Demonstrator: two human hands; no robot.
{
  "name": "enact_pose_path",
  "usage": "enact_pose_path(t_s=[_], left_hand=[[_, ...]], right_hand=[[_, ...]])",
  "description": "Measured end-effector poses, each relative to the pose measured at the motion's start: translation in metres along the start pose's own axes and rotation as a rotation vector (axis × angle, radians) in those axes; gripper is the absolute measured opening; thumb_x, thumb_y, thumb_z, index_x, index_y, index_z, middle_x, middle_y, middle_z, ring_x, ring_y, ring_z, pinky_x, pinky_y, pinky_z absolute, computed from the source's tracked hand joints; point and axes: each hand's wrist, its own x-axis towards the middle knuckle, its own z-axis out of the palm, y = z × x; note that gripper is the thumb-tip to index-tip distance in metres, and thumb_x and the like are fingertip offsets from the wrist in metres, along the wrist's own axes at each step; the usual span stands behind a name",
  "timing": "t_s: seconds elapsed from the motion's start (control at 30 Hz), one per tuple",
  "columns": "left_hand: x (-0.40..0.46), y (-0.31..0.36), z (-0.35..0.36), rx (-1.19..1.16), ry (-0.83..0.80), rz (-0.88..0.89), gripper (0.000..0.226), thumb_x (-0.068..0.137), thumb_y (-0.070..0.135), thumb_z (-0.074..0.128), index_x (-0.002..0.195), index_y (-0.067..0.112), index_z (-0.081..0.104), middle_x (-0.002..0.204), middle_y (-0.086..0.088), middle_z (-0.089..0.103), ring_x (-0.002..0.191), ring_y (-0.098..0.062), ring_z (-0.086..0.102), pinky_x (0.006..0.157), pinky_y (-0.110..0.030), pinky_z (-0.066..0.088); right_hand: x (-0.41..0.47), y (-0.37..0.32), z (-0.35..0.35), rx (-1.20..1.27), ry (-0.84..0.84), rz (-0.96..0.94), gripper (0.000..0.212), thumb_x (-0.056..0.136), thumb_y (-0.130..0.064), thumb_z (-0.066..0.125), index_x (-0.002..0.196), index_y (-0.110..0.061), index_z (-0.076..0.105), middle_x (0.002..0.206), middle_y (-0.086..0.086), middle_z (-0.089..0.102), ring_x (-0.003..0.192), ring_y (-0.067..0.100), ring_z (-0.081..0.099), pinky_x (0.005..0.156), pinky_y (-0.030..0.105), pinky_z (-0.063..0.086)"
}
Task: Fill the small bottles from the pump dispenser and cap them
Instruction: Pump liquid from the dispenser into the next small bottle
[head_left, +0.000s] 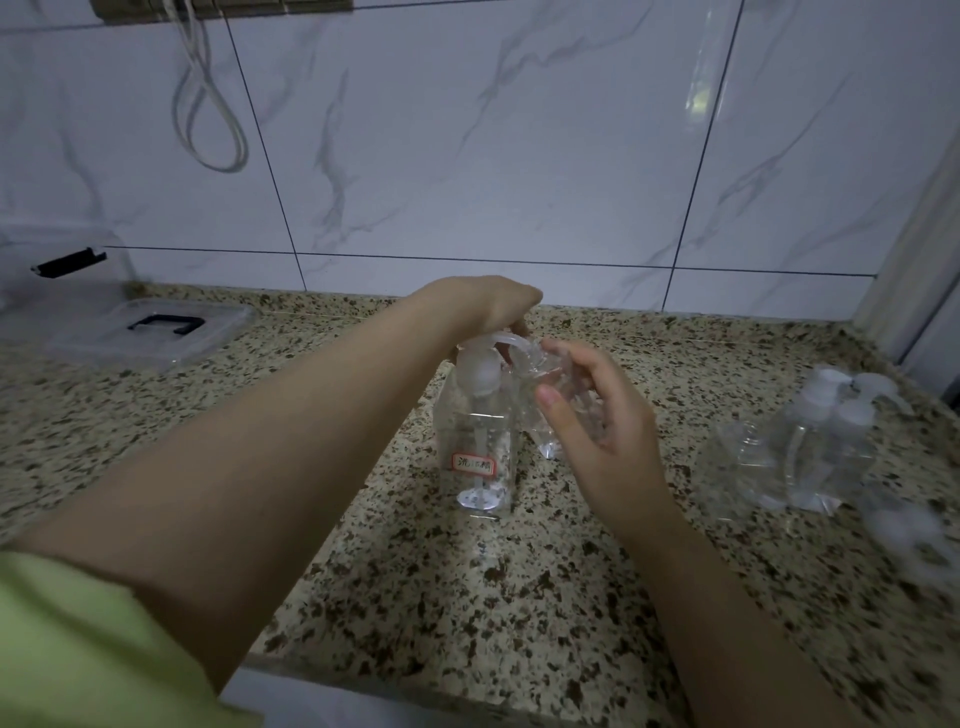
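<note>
A clear square pump dispenser (475, 441) with a small red-edged label stands in the middle of the speckled counter (467, 587). My left hand (493, 306) rests on its white pump head, fingers bent down over the top. My right hand (597, 426) grips a small clear bottle (545, 400), tilted, its open mouth right under the pump's spout. Several other small clear bottles (800, 457) with white pump caps stand grouped on the counter at the right.
A clear plastic box with its lid (150, 327) and black handle lies at the back left. A white cable (208, 119) hangs on the marble-tiled wall. The counter's front edge runs along the bottom left. A loose white cap (904, 530) lies at the far right.
</note>
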Motion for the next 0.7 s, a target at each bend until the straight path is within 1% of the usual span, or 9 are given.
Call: enact_pose_path(t_s=[0.07, 0.13, 0.2, 0.27, 0.37, 0.47, 0.53, 0.63, 0.7], left_hand=[[0.0034, -0.0019, -0.0015, -0.035, 0.014, 0.004, 0.055, 0.101, 0.051, 0.028, 0.095, 0.021, 0.074, 0.110, -0.008, 0.069, 0.100, -0.031, 0.063, 0.078, -0.035, 0.048], [0.0051, -0.0029, -0.0009, -0.045, 0.007, -0.012, 0.055, 0.100, 0.052, 0.028, 0.097, 0.020, 0.074, 0.111, -0.011, 0.069, 0.103, -0.034, 0.064, 0.088, -0.038, 0.049], [0.0037, -0.0022, 0.0011, -0.034, 0.021, -0.013, 0.056, 0.101, 0.052, 0.029, 0.105, 0.018, 0.073, 0.104, -0.008, 0.070, 0.099, -0.031, 0.063, 0.080, -0.034, 0.047], [0.0010, -0.0007, 0.0016, -0.023, 0.047, -0.001, 0.057, 0.103, 0.051, 0.028, 0.113, 0.015, 0.071, 0.099, -0.004, 0.068, 0.092, -0.027, 0.058, 0.073, -0.034, 0.040], [0.0011, 0.0009, 0.0009, -0.001, 0.038, -0.002, 0.057, 0.104, 0.050, 0.027, 0.126, 0.011, 0.064, 0.114, -0.007, 0.064, 0.098, -0.028, 0.056, 0.078, -0.034, 0.036], [0.0047, 0.0008, -0.0005, 0.007, 0.031, -0.001, 0.060, 0.103, 0.053, 0.026, 0.115, 0.013, 0.068, 0.089, 0.003, 0.067, 0.094, -0.026, 0.062, 0.070, -0.032, 0.040], [0.0044, -0.0008, -0.0008, 0.004, 0.041, -0.004, 0.063, 0.103, 0.054, 0.024, 0.113, 0.013, 0.071, 0.082, 0.006, 0.064, 0.095, -0.026, 0.061, 0.070, -0.032, 0.041], [0.0044, 0.0011, 0.0003, 0.027, 0.039, -0.002, 0.063, 0.103, 0.053, 0.023, 0.113, 0.013, 0.070, 0.082, 0.006, 0.059, 0.088, -0.024, 0.054, 0.062, -0.028, 0.035], [0.0070, 0.0001, 0.0001, 0.028, 0.045, 0.002, 0.062, 0.103, 0.055, 0.023, 0.112, 0.015, 0.070, 0.093, 0.002, 0.063, 0.093, -0.026, 0.056, 0.061, -0.029, 0.036]], right_hand=[[0.0002, 0.0004, 0.0007, -0.007, 0.002, -0.007, 0.039, 0.096, -0.042, 0.059, 0.133, -0.031, 0.059, 0.122, -0.013, 0.064, 0.112, 0.010, 0.063, 0.089, 0.028, 0.057], [0.0000, 0.0004, 0.0010, -0.021, 0.006, -0.008, 0.040, 0.095, -0.043, 0.059, 0.133, -0.031, 0.059, 0.122, -0.012, 0.064, 0.112, 0.010, 0.062, 0.089, 0.028, 0.056], [-0.0001, -0.0004, 0.0008, -0.018, 0.014, -0.003, 0.040, 0.095, -0.043, 0.059, 0.134, -0.030, 0.059, 0.121, -0.012, 0.064, 0.112, 0.010, 0.062, 0.089, 0.031, 0.058], [0.0000, -0.0009, 0.0012, -0.017, 0.019, -0.009, 0.041, 0.095, -0.044, 0.058, 0.133, -0.029, 0.059, 0.119, -0.012, 0.064, 0.110, 0.010, 0.062, 0.091, 0.040, 0.058], [-0.0006, -0.0042, 0.0015, -0.002, 0.030, 0.000, 0.042, 0.094, -0.045, 0.057, 0.133, -0.029, 0.059, 0.116, -0.014, 0.065, 0.108, 0.008, 0.063, 0.091, 0.041, 0.058], [0.0003, -0.0050, -0.0005, 0.011, 0.043, 0.004, 0.044, 0.093, -0.047, 0.056, 0.133, -0.029, 0.059, 0.117, -0.010, 0.065, 0.107, 0.009, 0.064, 0.092, 0.040, 0.058], [0.0005, -0.0048, 0.0001, -0.006, 0.037, 0.003, 0.045, 0.093, -0.048, 0.056, 0.133, -0.030, 0.059, 0.119, -0.012, 0.065, 0.109, 0.008, 0.063, 0.092, 0.043, 0.058], [0.0009, -0.0043, 0.0002, 0.000, 0.034, 0.009, 0.046, 0.092, -0.049, 0.057, 0.134, -0.029, 0.059, 0.122, -0.012, 0.064, 0.112, 0.009, 0.063, 0.092, 0.042, 0.059], [0.0015, -0.0026, 0.0006, -0.018, 0.035, -0.018, 0.045, 0.093, -0.048, 0.057, 0.133, -0.028, 0.059, 0.122, -0.010, 0.064, 0.112, 0.012, 0.063, 0.094, 0.043, 0.057]])
